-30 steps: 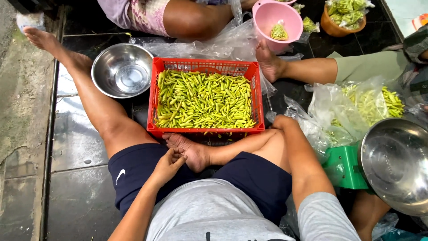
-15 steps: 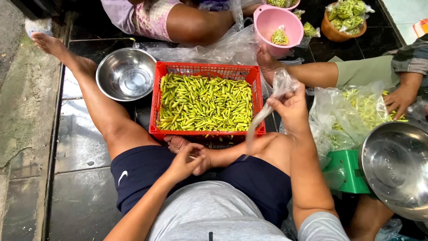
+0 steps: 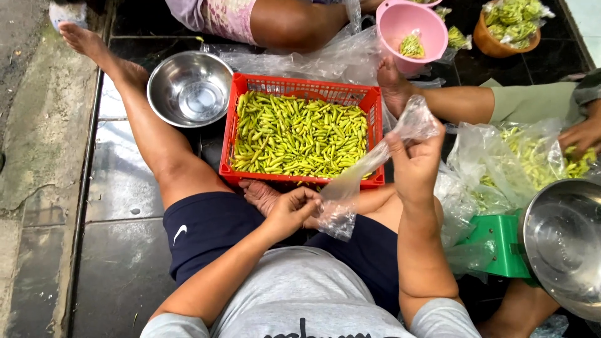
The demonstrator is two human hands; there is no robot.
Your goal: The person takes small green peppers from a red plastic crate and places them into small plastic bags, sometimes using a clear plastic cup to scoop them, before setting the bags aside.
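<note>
I sit on the floor with a red plastic crate full of small green chillies between my legs. My right hand is raised beside the crate's right edge and pinches the top of a clear plastic bag. My left hand sits lower, near my lap, and grips the bag's lower end. The bag stretches slantwise between both hands and looks empty.
An empty steel bowl lies left of the crate. A green scale with a steel pan stands at the right. Another person's hand reaches into a bag of chillies. A pink bowl sits behind.
My right hand rose from my lap, lifting a clear bag up beside the crate. My left hand then took hold of the bag's lower end.
</note>
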